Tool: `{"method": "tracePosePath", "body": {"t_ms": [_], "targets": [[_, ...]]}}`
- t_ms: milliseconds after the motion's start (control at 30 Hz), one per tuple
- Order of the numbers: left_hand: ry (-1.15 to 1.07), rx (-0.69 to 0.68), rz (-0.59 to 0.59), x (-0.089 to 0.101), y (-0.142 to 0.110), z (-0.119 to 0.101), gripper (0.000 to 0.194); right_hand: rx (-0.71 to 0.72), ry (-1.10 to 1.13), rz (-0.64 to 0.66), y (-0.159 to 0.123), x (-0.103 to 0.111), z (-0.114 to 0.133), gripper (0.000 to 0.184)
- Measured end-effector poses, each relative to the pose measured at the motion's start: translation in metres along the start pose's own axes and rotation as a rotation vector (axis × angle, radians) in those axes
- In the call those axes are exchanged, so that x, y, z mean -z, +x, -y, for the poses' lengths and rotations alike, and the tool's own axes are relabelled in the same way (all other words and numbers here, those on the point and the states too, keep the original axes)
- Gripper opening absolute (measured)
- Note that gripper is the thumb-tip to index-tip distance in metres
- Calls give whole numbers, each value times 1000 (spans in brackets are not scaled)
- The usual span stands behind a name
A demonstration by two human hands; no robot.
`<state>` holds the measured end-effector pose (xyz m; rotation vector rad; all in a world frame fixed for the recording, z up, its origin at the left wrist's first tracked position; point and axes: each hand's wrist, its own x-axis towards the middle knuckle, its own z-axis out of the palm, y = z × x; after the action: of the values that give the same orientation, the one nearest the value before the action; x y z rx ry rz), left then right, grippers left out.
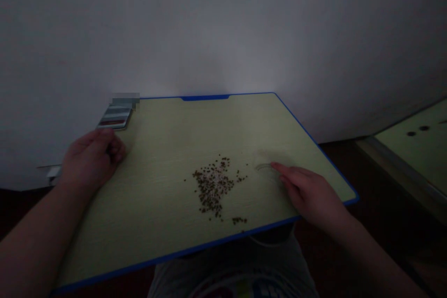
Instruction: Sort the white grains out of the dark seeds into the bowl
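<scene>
My left hand (92, 156) rests as a loose fist on the left edge of the table (164, 135), with nothing visible in it. Just beyond its knuckles lies a flat, phone-like object (115, 115) with a shiny surface. My right hand (310, 191) is over the right part of the table, index finger reaching left and the other fingers curled under. From its fingertip extends a thin, curved, wire-like thing (263, 166), too faint to name. Left of it is a scattered pile of small brown and pale grains (213, 184), apart from both hands.
A smaller cluster of brown grains (239, 220) lies near the table's blue front edge (195, 247). A pale wall (209, 32) stands right behind the table. At the far right is a yellowish panel (419, 149) with dark round spots. My lap is below the front edge.
</scene>
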<state>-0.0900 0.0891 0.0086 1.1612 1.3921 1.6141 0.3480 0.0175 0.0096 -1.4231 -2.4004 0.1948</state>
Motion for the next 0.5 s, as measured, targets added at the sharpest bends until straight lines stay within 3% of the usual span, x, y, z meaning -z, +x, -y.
{"method": "tracePosePath", "body": {"t_ms": [100,233,367,500], "targets": [[-81,75,-70,-1,-1,0,30,5,4,6,13,1,1,42],[-103,76,-68,-3,-2,-2,31,59,29,28,22,5,0,40],[-86,101,-81,-3,-3,-5,31,75,15,59,14,8,-1,39],[-46,115,-62,-3,-3,-6,29,52,12,-3,-3,5,8,39]]}}
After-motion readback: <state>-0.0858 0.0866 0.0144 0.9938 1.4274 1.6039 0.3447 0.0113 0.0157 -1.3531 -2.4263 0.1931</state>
